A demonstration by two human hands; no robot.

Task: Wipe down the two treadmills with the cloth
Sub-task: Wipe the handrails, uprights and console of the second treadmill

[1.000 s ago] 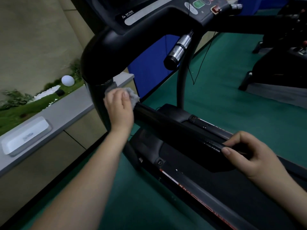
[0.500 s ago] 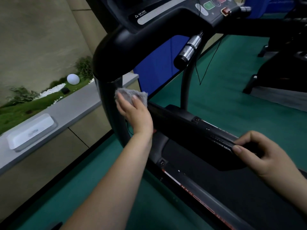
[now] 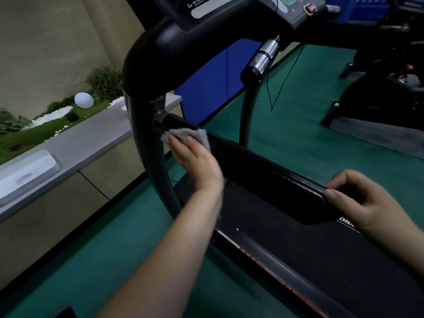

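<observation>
A black treadmill fills the view, with its console at the top, a dark upright post and a padded black handrail running toward me. My left hand holds a crumpled grey cloth against the handrail, just beside where it joins the post. My right hand grips the near end of the same handrail, thumb on top and fingers curled over it. The treadmill belt lies below the rail. A second dark machine stands at the far right, partly cut off.
Green floor matting surrounds the treadmill. A grey ledge along the left wall carries a white tray; behind it are plants and a white ball lamp. A blue panel stands behind the post, and a thin cord hangs from the console.
My left hand has carried the cloth off the upright post and onto the start of the handrail. My right hand keeps its grip on the rail's near end.
</observation>
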